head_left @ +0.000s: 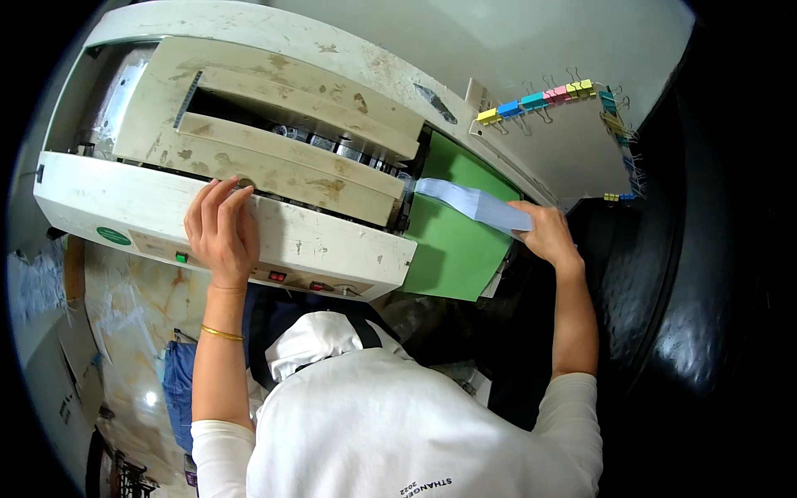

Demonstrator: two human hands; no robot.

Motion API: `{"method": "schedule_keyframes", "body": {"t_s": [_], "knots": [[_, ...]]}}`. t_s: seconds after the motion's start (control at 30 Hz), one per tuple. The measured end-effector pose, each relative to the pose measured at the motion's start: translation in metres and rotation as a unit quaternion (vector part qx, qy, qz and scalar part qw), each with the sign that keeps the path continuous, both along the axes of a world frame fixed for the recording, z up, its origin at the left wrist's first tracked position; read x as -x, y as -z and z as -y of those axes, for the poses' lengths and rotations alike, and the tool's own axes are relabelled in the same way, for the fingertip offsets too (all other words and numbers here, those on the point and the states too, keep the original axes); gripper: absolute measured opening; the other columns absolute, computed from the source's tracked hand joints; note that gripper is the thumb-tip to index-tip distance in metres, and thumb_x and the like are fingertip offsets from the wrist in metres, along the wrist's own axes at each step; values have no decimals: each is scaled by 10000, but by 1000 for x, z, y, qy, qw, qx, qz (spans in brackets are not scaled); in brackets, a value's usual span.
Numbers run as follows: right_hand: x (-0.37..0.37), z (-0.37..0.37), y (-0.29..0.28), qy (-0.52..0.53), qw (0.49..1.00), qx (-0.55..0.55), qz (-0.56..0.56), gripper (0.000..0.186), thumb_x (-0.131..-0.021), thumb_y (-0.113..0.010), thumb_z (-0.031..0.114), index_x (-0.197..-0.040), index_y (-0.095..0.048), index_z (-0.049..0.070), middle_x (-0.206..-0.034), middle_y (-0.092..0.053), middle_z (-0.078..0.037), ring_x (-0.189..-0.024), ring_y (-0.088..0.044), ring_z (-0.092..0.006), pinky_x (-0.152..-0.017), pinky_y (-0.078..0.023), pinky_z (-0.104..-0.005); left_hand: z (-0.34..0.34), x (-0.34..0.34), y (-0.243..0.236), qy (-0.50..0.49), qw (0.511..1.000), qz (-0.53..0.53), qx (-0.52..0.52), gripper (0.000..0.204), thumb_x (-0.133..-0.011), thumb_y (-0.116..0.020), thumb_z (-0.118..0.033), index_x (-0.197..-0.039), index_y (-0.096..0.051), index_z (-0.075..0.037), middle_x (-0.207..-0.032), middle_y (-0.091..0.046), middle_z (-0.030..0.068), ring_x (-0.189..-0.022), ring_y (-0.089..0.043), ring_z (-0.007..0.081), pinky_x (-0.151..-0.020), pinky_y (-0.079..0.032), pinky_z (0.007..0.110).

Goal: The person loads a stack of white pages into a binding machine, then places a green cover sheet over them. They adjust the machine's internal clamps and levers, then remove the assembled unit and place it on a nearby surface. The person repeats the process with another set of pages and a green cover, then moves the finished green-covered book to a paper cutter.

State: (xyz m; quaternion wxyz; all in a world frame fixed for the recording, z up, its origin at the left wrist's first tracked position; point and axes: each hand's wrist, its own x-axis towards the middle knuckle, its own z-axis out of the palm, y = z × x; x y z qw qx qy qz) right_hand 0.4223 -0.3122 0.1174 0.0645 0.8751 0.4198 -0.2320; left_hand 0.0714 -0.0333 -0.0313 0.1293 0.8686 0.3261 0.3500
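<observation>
A worn white-and-beige machine [315, 232] with a long top slot stretches across the upper left. My left hand [222, 228] rests on its front rim beside a small round knob [246, 183], fingers bent and holding nothing that I can see. My right hand [544, 232] grips the end of a stack of white paper [473, 203] over a green sheet [440, 257] at the machine's right. The stack's far end reaches the machine's dark right opening. Green and red switches [277, 276] sit on the front panel below my left hand.
A board [556, 141] edged with colourful binder clips [533, 101] stands at the back right. A dark glossy surface [681, 307] lies on the right. A blue cloth [178, 390] and scraps hang or lie at lower left, over a marbled floor [124, 357].
</observation>
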Motion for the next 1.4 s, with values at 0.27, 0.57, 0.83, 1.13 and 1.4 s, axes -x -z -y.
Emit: {"method": "schedule_keyframes", "body": {"t_s": [0.27,0.57,0.83,1.13,1.4], "knots": [[14,42,-22,77,997,-31,-4,371,-753,-704,36,-1118,-688,100,-1011,-682,-186,-944,-669,-337,-797,-520,-364,2,-2,-3,25,995,79,48,287,-785,-584,50,-1024,-652,-93,-1118,-637,69,-1120,-553,300,-945,-415,391],[94,97,-102,179,974,-108,89,482,-731,-644,-121,-1163,-677,91,-1111,-686,-158,-1010,-675,-284,-861,-528,-350,104,-102,-45,304,786,136,521,273,-912,-578,-95,-1170,-576,-8,-1110,-600,151,-1058,-567,258,-923,-450,353],[170,63,-155,86,970,-129,189,407,-759,-638,-44,-1151,-672,56,-1077,-688,-184,-985,-684,-306,-850,-543,-382,116,-141,-94,292,454,79,838,342,-970,-555,-409,-1026,-625,-79,-880,-554,-20,-786,-436,78,-749,-373,233],[207,-10,-179,-48,960,-148,232,356,-787,-652,48,-1143,-663,30,-1037,-703,-163,-956,-691,-317,-839,-549,-389,65,-101,-116,167,353,230,892,230,-944,-631,-291,-870,-618,-74,-742,-568,-29,-672,-473,72,-673,-415,224],[209,-68,-181,39,957,-232,168,340,-774,-711,48,-1085,-649,-75,-1037,-695,-199,-963,-685,-256,-842,-525,-348,-62,-11,-107,283,469,209,810,248,-965,-592,-243,-987,-628,2,-903,-669,67,-806,-644,133,-747,-534,262]]}}
